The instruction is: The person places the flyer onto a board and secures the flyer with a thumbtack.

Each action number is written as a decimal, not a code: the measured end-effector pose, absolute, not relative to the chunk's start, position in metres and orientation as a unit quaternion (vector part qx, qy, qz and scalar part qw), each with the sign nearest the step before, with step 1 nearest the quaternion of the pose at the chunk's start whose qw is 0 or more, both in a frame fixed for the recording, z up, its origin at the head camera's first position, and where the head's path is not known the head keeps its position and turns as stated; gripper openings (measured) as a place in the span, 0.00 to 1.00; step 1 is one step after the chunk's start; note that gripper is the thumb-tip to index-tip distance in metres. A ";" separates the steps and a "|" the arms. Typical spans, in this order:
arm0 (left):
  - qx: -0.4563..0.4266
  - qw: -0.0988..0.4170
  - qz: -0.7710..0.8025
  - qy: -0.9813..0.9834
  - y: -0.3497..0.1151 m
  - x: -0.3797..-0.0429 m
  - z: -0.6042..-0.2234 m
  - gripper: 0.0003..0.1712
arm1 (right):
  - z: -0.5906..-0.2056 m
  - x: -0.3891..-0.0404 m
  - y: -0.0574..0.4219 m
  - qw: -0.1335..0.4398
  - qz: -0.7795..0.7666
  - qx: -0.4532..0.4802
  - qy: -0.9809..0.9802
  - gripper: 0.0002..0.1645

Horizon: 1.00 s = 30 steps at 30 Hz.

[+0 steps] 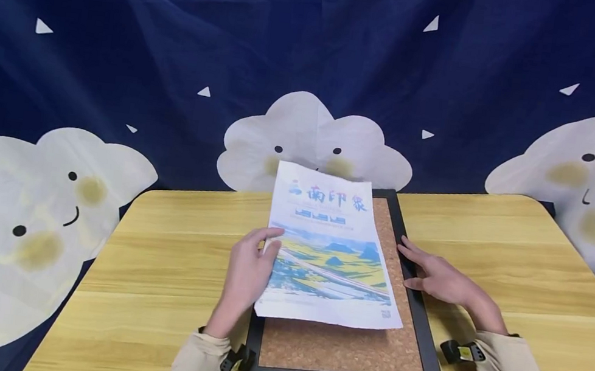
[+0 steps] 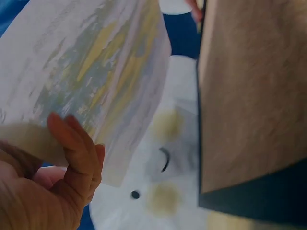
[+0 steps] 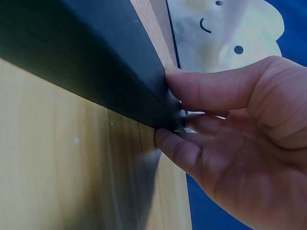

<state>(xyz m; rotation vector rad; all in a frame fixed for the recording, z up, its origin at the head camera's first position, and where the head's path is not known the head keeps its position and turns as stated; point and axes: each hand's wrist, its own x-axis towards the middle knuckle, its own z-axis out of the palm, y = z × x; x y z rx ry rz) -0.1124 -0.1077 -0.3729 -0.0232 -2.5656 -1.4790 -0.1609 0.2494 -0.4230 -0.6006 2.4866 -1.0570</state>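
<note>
My left hand (image 1: 248, 268) pinches a printed poster (image 1: 329, 269) by its left edge. White paper, coloured characters at the top and a blue and yellow landscape below make up the print. In the left wrist view, the sheet (image 2: 115, 62) bends away from the fingers and stands apart from the cork. Beneath it lies a cork board (image 1: 341, 356) with a black frame, partly covered by the poster in the head view. With thumb on top and fingers low at the outer side, my right hand (image 1: 443, 280) grips the right side of the black frame (image 3: 110, 52).
The board lies on a light wood table (image 1: 173, 257), with bare wood on both sides. Behind the table hangs a dark blue cloth (image 1: 346, 44) with white smiling clouds. Small black cameras (image 1: 461, 352) are strapped to both wrists.
</note>
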 end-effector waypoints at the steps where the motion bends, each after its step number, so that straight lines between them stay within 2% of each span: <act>1: -0.014 0.083 -0.496 -0.864 -0.105 -0.112 -0.376 0.15 | -0.423 -0.161 0.250 0.185 -0.374 -0.213 0.884 0.47; 8: -0.043 0.029 -0.462 -0.885 -0.095 -0.114 -0.396 0.14 | -0.423 -0.161 0.249 0.179 -0.355 -0.216 0.892 0.47; 22: -0.063 -0.130 -0.416 -0.898 -0.105 -0.113 -0.409 0.14 | -0.424 -0.159 0.250 0.175 -0.374 -0.216 0.885 0.46; 30: -0.074 -0.161 -0.416 -0.892 -0.108 -0.112 -0.406 0.14 | -0.424 -0.159 0.251 0.173 -0.375 -0.220 0.884 0.46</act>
